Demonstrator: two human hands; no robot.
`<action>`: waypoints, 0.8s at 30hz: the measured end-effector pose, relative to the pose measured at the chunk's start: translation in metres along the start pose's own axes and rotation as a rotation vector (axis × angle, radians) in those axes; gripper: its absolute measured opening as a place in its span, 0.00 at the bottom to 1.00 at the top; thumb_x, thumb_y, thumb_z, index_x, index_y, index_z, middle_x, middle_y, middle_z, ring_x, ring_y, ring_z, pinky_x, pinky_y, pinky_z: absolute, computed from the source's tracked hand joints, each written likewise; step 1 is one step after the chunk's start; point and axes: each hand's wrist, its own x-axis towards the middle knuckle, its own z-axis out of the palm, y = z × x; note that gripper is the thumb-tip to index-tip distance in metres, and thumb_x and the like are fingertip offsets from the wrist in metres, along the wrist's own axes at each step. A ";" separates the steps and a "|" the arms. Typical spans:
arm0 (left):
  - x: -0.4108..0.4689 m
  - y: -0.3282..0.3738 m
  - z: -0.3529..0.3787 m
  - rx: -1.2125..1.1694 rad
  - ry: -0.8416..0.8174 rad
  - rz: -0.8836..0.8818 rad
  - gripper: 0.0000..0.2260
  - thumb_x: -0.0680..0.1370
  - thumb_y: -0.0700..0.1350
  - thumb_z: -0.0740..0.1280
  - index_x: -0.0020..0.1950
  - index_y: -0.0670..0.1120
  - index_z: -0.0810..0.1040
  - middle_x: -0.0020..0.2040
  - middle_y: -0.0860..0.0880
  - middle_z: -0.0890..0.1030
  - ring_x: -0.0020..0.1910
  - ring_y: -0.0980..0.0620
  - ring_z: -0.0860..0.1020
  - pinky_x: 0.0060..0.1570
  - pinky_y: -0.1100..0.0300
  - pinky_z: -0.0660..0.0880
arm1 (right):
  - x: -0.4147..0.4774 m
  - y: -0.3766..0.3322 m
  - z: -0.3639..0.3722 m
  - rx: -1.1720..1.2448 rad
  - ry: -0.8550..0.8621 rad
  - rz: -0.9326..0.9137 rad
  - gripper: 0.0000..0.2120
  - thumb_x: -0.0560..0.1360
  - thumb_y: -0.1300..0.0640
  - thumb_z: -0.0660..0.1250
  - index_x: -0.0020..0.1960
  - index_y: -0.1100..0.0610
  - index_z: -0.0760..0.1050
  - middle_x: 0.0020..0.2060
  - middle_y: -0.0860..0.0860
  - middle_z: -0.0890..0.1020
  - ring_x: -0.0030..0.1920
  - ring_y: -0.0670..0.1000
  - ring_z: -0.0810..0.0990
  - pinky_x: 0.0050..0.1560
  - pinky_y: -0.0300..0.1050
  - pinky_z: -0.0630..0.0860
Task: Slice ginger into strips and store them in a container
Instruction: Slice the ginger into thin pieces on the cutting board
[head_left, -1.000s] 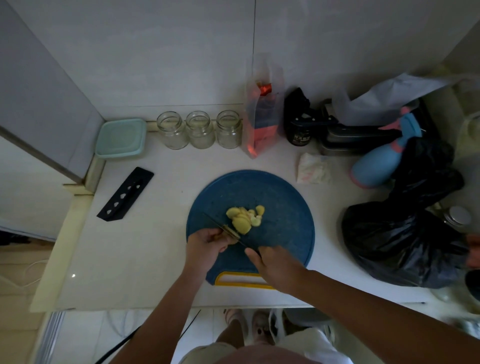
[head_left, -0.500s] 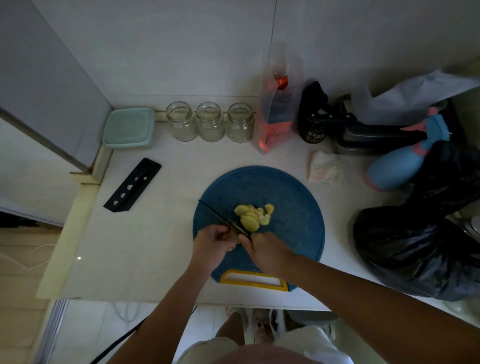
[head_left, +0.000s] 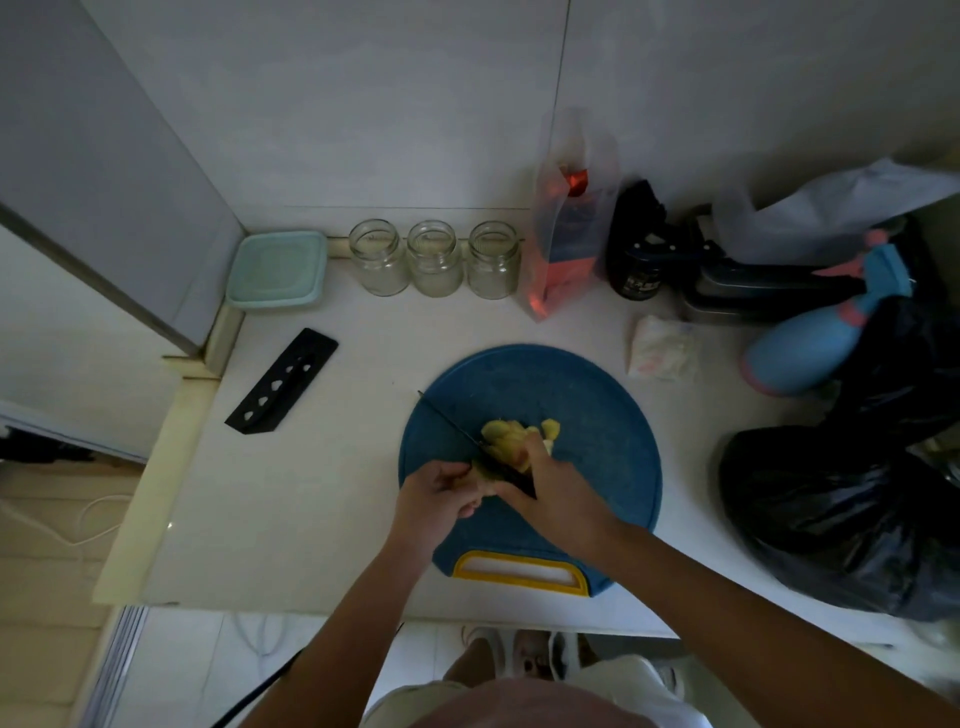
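While your right hand (head_left: 550, 488) curls round the black handle of the knife (head_left: 451, 418), the blade points far left across the blue board (head_left: 597, 415). Your left hand (head_left: 439, 499), fingers curled, pinches a bit of ginger (head_left: 498, 434) against the blade's near side. The rest lies piled mid-board, just beyond your right knuckles. Three jars (head_left: 434, 257) and a teal box (head_left: 278, 270) stand by the far wall.

Home kitchen: white counter (head_left: 311, 493), tiled wall (head_left: 363, 104), cutting board (head_left: 597, 415), glass jars (head_left: 434, 260) (three abreast).
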 end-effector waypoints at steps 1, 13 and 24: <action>0.000 0.000 0.000 -0.007 0.000 0.001 0.13 0.73 0.34 0.70 0.56 0.32 0.75 0.34 0.44 0.80 0.29 0.57 0.78 0.32 0.66 0.75 | -0.001 0.000 -0.002 0.007 -0.001 -0.045 0.19 0.78 0.50 0.63 0.64 0.57 0.62 0.37 0.47 0.73 0.33 0.46 0.72 0.30 0.34 0.64; -0.012 0.004 0.004 -0.108 0.054 -0.020 0.12 0.73 0.38 0.72 0.54 0.37 0.79 0.38 0.44 0.82 0.35 0.54 0.80 0.36 0.66 0.78 | -0.018 0.007 -0.017 0.005 0.116 -0.149 0.14 0.80 0.49 0.59 0.60 0.57 0.72 0.43 0.56 0.83 0.39 0.53 0.81 0.40 0.49 0.76; -0.021 0.005 0.008 -0.250 0.115 -0.059 0.08 0.74 0.30 0.67 0.53 0.32 0.77 0.41 0.40 0.82 0.38 0.48 0.81 0.35 0.65 0.80 | -0.054 -0.012 0.003 -0.263 0.002 -0.013 0.23 0.81 0.41 0.46 0.66 0.56 0.60 0.46 0.57 0.82 0.44 0.58 0.81 0.40 0.48 0.72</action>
